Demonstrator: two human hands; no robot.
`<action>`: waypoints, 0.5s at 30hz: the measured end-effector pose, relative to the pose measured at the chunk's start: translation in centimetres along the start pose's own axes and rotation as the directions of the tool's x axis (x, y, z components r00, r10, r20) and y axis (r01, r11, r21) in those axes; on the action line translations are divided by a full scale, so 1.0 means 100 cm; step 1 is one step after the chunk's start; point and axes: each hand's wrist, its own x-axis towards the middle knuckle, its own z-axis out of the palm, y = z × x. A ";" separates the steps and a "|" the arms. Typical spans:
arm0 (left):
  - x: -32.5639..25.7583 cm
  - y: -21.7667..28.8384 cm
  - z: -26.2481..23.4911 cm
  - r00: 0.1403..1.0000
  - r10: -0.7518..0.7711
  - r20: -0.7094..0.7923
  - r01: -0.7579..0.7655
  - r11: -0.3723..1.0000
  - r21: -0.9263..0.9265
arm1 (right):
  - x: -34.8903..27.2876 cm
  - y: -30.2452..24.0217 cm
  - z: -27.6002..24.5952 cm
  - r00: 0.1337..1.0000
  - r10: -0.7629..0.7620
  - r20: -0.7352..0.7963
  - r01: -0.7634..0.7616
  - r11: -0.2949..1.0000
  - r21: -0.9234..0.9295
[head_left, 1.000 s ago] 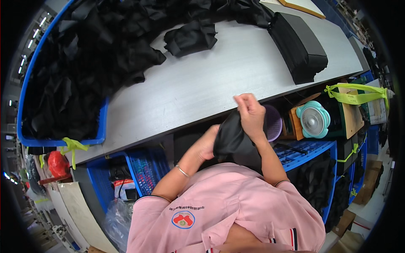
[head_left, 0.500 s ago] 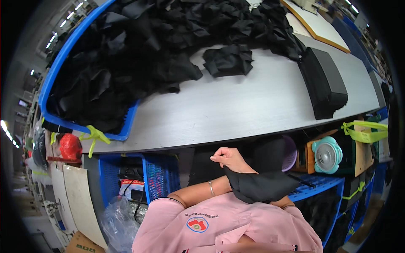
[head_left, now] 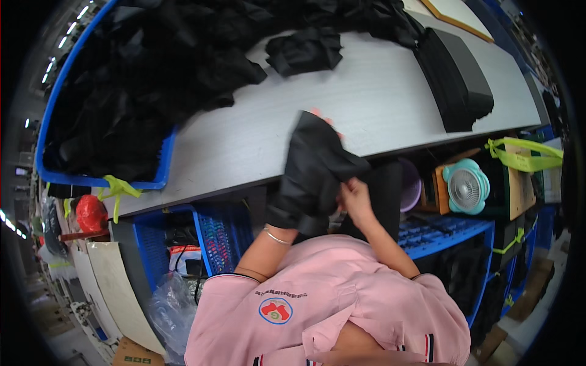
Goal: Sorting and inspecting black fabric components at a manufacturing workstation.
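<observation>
A black fabric piece (head_left: 314, 165) is draped over my left forearm and covers most of my left hand (head_left: 330, 122). Only blurred fingertips show past its upper right edge, above the front of the table; how they are bent is hidden. My right hand (head_left: 355, 200) is closed, pinching the lower right edge of the same fabric close to my body. Beyond both hands, a separate crumpled black fabric bundle (head_left: 305, 52) lies on the grey-white table (head_left: 244, 143).
A blue-rimmed bin (head_left: 162, 168) heaped with black fabric fills the left. At the right stands a neat black fabric stack (head_left: 455, 79). Below the table edge are a blue crate (head_left: 213, 238), a teal fan (head_left: 467, 186), a purple container (head_left: 410, 186) and a yellow-green strap (head_left: 528, 160).
The black fabric has moved from around my right forearm onto my left. My left arm now reaches up to the table edge, and my right hand has come down and grips the fabric. The view has shifted.
</observation>
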 end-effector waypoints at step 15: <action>-0.013 -0.016 -0.030 0.949 -0.254 0.184 0.314 0.781 -0.540 | -0.029 -0.103 -0.024 0.773 -0.506 0.382 0.573 0.816 -0.076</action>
